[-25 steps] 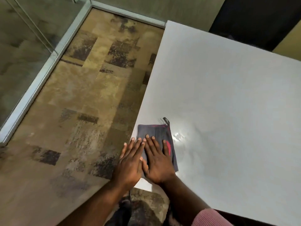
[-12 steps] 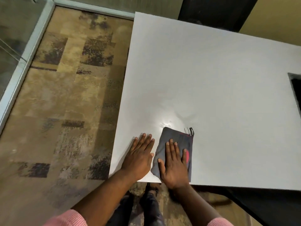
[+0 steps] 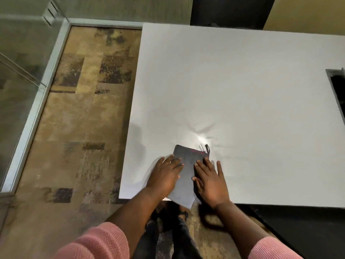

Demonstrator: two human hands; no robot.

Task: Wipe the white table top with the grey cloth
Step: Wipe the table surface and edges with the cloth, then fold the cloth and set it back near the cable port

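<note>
Hands flat, both palms down, fingers extended and slightly spread; neither hand curls around anything. Left hand (image 3: pixel 165 175) lies with its fingers over the left part of the grey cloth (image 3: pixel 183 186), the heel of the palm resting on the white table top (image 3: pixel 233 86) just beside the cloth's left edge. Right hand (image 3: pixel 211 181) presses on the right part of the cloth, with its outer fingers reaching past the cloth's right edge onto bare table. Thumbs point inward toward each other, a strip of cloth showing between the two hands. No pinch, no fold gripped: contact is by flat pressure only.

Cloth is folded to a narrow rectangle, its long axis running away from the person. Far end sits ahead of the fingertips, with a red stripe (image 3: pixel 197 151) along it and a small dark loop (image 3: pixel 207 148) and loose threads at the far right corner. Near end hangs off the table's front edge, below the wrists, one corner pointing down.

Bright glare patch (image 3: pixel 200 136) on the table surface just beyond the cloth's far end. Table's left edge lies well to the left of the left hand; patterned brown carpet (image 3: pixel 84 118) beyond it. Dark rectangular opening (image 3: pixel 337 90) in the table top far to the right of the right hand, well apart.

Pink ribbed sleeves (image 3: pixel 99 243) pushed up both forearms. Dark trousers and shoes visible beneath the arms, blurred.
</note>
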